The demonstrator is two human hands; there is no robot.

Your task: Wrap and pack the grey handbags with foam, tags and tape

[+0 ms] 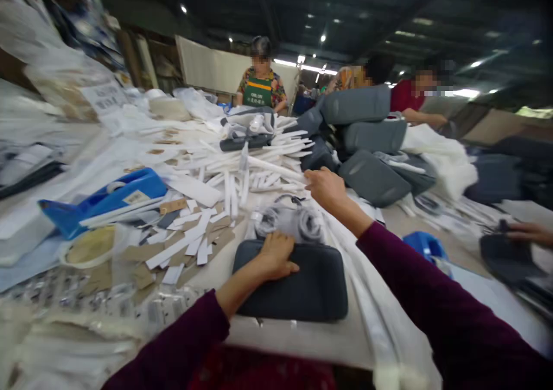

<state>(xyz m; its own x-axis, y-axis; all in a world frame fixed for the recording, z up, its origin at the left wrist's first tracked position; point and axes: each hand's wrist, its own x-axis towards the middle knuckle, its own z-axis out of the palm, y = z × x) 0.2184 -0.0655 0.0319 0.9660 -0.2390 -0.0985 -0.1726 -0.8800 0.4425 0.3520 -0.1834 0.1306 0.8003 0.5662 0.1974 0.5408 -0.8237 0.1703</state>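
Note:
A dark grey padded rectangular piece (317, 286) lies on the table before me. My left hand (277, 256) rests on its upper left part, fingers laid over it and thumb pointing right. Just beyond its far edge sit two coils of clear, plastic-wrapped tubing or cord (311, 226). My right hand (325, 188) is stretched forward, its fingers closed around the near end of a white strip (276, 168). That strip belongs to a spread pile of similar white strips (207, 162).
On the left lie a blue plastic holder (108, 197), paper and cardboard scraps (190, 240) and a round tub (88, 246). Grey padded pieces (374, 177) are stacked at the back right. A blue tape dispenser (425, 246) stands right. Several people work around; another person's hand (531, 233) shows at far right.

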